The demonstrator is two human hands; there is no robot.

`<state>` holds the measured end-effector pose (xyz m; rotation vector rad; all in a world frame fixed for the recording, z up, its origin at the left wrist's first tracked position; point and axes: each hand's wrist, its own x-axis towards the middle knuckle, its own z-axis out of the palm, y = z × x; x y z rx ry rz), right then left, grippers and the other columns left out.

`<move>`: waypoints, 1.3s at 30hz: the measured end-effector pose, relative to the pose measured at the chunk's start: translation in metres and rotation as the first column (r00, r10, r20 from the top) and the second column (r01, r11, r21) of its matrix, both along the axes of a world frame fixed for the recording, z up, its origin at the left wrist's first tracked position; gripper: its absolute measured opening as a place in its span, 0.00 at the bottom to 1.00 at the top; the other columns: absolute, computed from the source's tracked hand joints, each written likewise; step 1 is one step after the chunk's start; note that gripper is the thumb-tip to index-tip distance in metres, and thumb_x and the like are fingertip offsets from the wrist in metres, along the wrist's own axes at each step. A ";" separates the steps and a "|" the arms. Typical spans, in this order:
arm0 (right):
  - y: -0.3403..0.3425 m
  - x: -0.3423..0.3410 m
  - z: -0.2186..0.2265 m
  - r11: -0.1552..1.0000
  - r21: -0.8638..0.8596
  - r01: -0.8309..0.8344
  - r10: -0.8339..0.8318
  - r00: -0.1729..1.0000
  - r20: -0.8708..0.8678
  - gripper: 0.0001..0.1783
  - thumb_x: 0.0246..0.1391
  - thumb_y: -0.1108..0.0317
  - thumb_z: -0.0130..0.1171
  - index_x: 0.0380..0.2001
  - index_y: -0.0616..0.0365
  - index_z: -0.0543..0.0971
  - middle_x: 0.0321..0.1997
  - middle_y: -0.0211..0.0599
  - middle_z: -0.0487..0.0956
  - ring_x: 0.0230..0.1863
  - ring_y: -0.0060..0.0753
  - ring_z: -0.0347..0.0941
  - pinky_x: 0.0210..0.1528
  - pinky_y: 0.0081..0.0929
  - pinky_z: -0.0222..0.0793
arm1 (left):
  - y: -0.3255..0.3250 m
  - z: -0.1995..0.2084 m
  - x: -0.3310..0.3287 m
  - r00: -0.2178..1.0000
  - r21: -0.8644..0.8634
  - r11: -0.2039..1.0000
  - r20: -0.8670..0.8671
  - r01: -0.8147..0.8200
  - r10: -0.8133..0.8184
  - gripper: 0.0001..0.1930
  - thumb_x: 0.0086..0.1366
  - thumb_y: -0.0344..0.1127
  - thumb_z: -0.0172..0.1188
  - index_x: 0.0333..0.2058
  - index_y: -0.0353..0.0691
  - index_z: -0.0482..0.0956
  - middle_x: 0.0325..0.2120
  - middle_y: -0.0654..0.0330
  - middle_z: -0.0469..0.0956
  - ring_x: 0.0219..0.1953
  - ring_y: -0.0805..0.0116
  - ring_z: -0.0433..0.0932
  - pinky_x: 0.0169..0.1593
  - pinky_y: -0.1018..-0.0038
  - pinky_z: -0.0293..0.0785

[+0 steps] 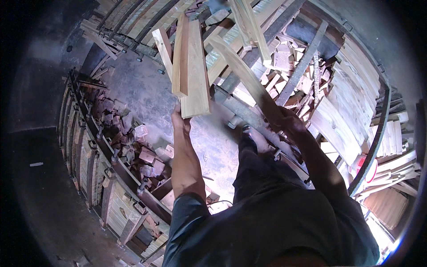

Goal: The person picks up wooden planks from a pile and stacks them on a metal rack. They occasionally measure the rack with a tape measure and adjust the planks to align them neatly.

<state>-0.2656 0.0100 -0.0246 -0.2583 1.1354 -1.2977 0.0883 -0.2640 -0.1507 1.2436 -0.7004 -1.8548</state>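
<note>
A view straight down from a person's head onto both arms in dark sleeves, reaching forward over a workshop floor.

The left hand (pixel 180 118) is closed around the lower ends of a bundle of pale wooden boards (pixel 189 66). They are flat, sawn, straight-edged, with light grain, and they fan upward and slightly apart. The right hand (pixel 284 122) grips the lower end of a single long wooden slat (pixel 242 71), which slants up and to the left, its upper end close to the bundle; whether they touch cannot be told.

Between the arms lies a patch of grey concrete floor (pixel 138 95), dusty and scuffed, the only open ground. To the left, a long dark metal clamp rack (pixel 111 155) runs diagonally and holds rows of boards on edge, with reddish wood offcuts (pixel 133 142) heaped along it. To the right, more small blocks (pixel 284 62) are piled among dark metal bars (pixel 302 62), and beyond them wide pale panels (pixel 347 107) curve along another rack. Loose slats (pixel 396 167) are stacked at the far right. The edges of the view fall into dark shadow.
</note>
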 end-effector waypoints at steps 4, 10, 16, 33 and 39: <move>0.053 -0.037 -0.020 0.989 0.108 -0.104 0.119 0.982 -0.149 0.40 0.42 0.69 0.61 0.61 0.70 0.64 0.47 0.50 0.78 0.41 0.43 0.80 0.43 0.35 0.79 | 0.012 0.032 -0.024 0.928 -0.088 0.977 0.305 -0.195 0.213 0.34 0.63 0.38 0.55 0.66 0.33 0.58 0.43 0.54 0.81 0.36 0.65 0.80 0.33 0.72 0.76; 0.118 -0.065 0.017 0.943 0.331 -0.037 0.128 0.958 -0.256 0.38 0.41 0.64 0.63 0.57 0.68 0.67 0.44 0.49 0.79 0.41 0.40 0.79 0.42 0.32 0.78 | -0.011 0.039 -0.002 0.780 -0.146 0.929 0.595 0.340 -0.192 0.36 0.58 0.31 0.64 0.64 0.33 0.62 0.29 0.59 0.80 0.18 0.77 0.70 0.20 0.79 0.64; 0.223 -0.100 0.023 0.977 0.209 -0.047 0.124 0.919 -0.374 0.24 0.42 0.68 0.66 0.46 0.60 0.80 0.46 0.42 0.80 0.44 0.36 0.77 0.53 0.30 0.69 | -0.034 0.070 0.027 0.332 -0.045 0.577 0.852 0.816 -0.404 0.21 0.57 0.38 0.57 0.48 0.33 0.78 0.39 0.56 0.79 0.38 0.61 0.77 0.41 0.66 0.73; 0.527 -0.193 -0.148 0.133 0.328 0.935 0.005 0.331 -0.944 0.29 0.42 0.71 0.63 0.52 0.65 0.77 0.32 0.41 0.80 0.31 0.36 0.77 0.31 0.30 0.72 | -0.005 0.240 0.033 0.934 -0.387 0.920 0.347 0.064 0.081 0.30 0.51 0.37 0.60 0.49 0.19 0.71 0.44 0.37 0.74 0.45 0.43 0.77 0.46 0.52 0.74; 0.366 -0.108 -0.145 0.247 0.474 0.845 -0.962 0.271 0.019 0.15 0.53 0.67 0.56 0.41 0.64 0.73 0.35 0.50 0.74 0.34 0.46 0.73 0.32 0.42 0.74 | 0.073 0.290 -0.009 0.958 -0.471 0.854 0.270 0.221 -0.099 0.28 0.55 0.36 0.61 0.48 0.17 0.72 0.46 0.36 0.74 0.49 0.40 0.75 0.50 0.52 0.74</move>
